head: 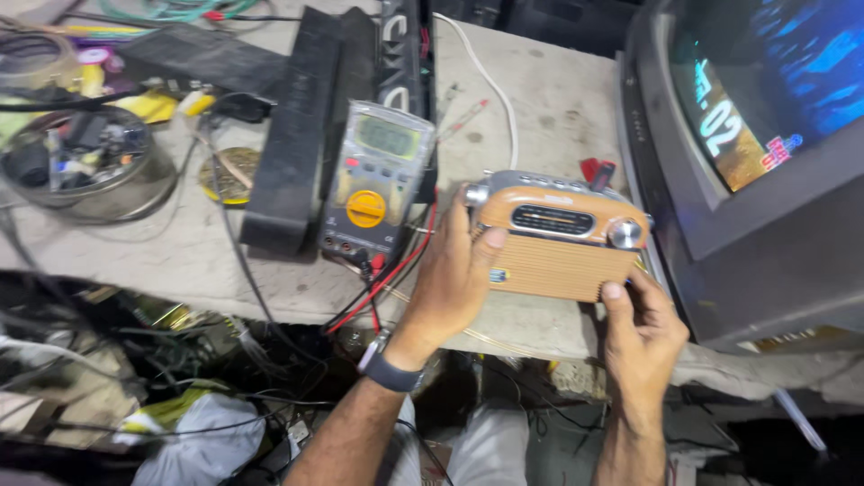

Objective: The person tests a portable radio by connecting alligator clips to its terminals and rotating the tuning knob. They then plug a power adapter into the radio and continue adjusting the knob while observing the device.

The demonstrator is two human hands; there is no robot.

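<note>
A small retro radio [556,243] with a wood-coloured ribbed front, a grey top and silver knobs stands on the worn workbench [540,108]. My left hand [453,279] grips its left end, thumb on the front face. Against the radio's lower right corner rests my right hand [641,328], its thumb pressing on the front edge. A dark watch sits on my left wrist.
A grey multimeter [376,180] with a yellow dial lies left of the radio, red and black leads [387,279] trailing off the bench edge. A lit television [756,153] stands at right. Black speaker bars [297,135], a round tin of parts [85,162] and tangled wires fill the left.
</note>
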